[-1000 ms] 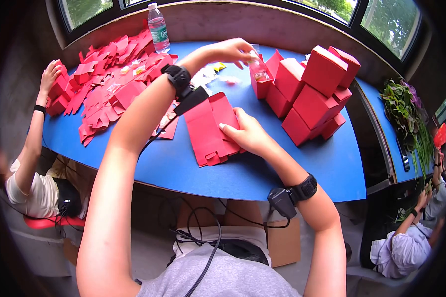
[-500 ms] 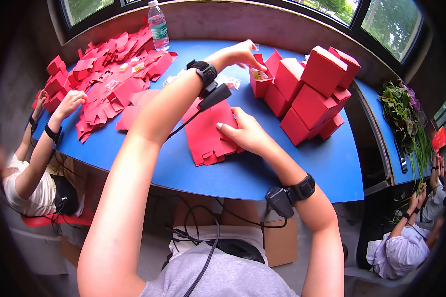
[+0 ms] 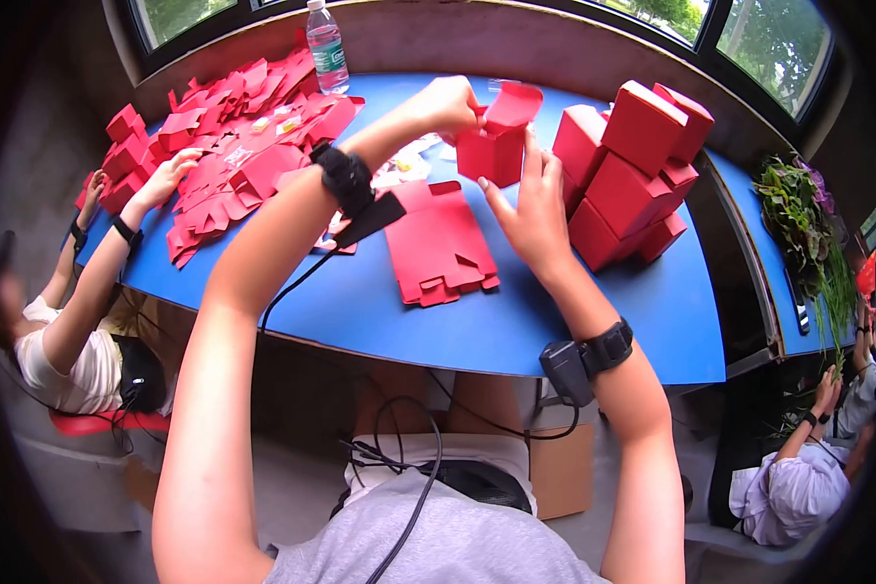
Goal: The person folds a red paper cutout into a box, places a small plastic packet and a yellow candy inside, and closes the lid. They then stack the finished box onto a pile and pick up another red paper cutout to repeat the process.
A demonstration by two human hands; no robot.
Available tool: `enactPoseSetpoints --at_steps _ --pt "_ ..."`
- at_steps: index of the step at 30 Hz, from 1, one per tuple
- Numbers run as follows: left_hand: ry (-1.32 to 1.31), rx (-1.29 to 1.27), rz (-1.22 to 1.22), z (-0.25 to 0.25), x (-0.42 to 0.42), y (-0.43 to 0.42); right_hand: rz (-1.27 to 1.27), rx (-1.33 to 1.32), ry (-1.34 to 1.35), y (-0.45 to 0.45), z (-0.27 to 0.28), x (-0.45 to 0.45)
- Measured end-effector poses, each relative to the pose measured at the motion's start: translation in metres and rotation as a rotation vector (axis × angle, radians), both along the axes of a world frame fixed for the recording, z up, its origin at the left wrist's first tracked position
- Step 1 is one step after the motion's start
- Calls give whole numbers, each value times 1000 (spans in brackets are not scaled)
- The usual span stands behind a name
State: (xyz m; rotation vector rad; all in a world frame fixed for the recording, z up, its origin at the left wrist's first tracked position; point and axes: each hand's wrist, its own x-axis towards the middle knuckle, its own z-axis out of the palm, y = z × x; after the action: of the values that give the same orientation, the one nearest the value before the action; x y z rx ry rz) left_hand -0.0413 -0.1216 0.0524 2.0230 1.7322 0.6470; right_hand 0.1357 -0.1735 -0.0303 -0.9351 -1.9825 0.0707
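Observation:
A small red cardboard box (image 3: 490, 156) stands upright with its lid flap raised. At the box's upper left edge, my left hand (image 3: 450, 103) has its fingers closed, gripping the rim. My right hand (image 3: 533, 209) holds the box from the right, thumb at its lower front and index finger along its side. Below the hands lies a flat, unfolded red carton (image 3: 440, 243) with tabs along its near edge. Small wrapped packets (image 3: 404, 167) are partly hidden behind my left forearm. What is inside the box cannot be seen.
Closed red boxes (image 3: 636, 190) are stacked on the right of the blue table (image 3: 594, 336). Many red cartons (image 3: 253, 165) heap up at left, near a water bottle (image 3: 328, 51). Another person's hand (image 3: 170, 178) reaches toward that heap. Leafy greens (image 3: 798, 209) lie on another table.
The open box has moved left, away from the stack, between my hands. My right hand has left the flat carton and risen to the box.

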Motion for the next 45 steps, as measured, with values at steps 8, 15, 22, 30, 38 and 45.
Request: enactPoseSetpoints --at_steps 8,15,22,30,38,45 --pt "-366 -104 -112 -42 -9 -34 417 -300 83 28 -20 7" --pt "-448 145 -253 -47 -13 -22 479 -491 263 33 -22 5" --pt "-622 84 -323 -40 -8 -24 444 -503 278 28 -18 4" --pt "-39 671 -521 -52 -1 -42 371 -429 153 29 -19 6" --pt "-31 715 -491 -54 1 -38 394 -467 185 32 -23 6" --pt "66 804 -419 -63 0 -40 377 -472 170 37 -27 5"
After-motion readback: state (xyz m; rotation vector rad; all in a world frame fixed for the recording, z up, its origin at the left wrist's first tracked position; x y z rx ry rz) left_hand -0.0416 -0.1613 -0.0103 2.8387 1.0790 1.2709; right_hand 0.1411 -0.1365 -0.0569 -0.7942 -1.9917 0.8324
